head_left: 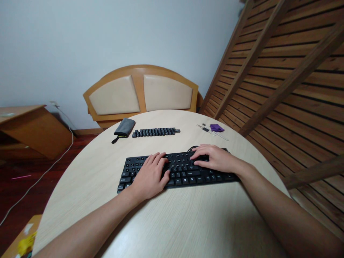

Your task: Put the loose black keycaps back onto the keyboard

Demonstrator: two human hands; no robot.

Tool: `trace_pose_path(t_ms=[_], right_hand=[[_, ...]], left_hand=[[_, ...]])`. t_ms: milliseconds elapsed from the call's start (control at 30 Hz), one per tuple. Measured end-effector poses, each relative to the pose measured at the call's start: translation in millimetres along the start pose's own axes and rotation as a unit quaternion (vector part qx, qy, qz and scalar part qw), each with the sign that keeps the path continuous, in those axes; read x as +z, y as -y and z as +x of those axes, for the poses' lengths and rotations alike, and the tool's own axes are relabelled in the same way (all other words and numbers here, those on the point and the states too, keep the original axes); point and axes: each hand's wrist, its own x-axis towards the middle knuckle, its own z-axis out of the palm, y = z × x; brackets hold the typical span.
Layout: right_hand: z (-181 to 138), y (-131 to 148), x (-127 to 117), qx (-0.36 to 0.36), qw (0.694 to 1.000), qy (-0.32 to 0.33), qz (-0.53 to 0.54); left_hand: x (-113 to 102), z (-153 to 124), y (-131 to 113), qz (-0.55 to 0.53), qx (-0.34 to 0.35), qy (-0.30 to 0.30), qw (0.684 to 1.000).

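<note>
A black keyboard [185, 174] lies across the round table, with bare key stems showing at its upper left. My left hand [152, 175] rests palm down over its left-middle keys, fingers stretched forward. Over the right part lies my right hand [212, 157], fingers reaching left across the keys; what is under its palm is hidden. Neither hand appears to hold anything. Behind the keyboard, loose black keycaps [156, 132] stand in close rows. Part of a black cable [192, 148] shows at the keyboard's back edge.
A folded grey cloth [125, 127] with a black loop lies at the table's back left. At the back right are a purple cloth [216, 128] and thin tools [220, 135]. A headboard [141, 82] stands behind the table [88, 179]; a slatted wooden panel [282, 71] rises on the right.
</note>
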Motion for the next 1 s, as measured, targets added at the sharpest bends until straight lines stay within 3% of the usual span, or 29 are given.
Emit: trace_pose_path(t_ms=[467, 1000], right_hand=[[1.3, 4.5, 0.2, -0.025, 1.000, 0.016, -0.008], [1.0, 5.9, 1.5, 0.021, 1.000, 0.004, -0.003]], left_hand=[[-0.2, 0.5, -0.6, -0.001, 0.003, -0.006, 1.000], [-2.0, 1.5, -1.8, 0.010, -0.001, 0.016, 1.000]])
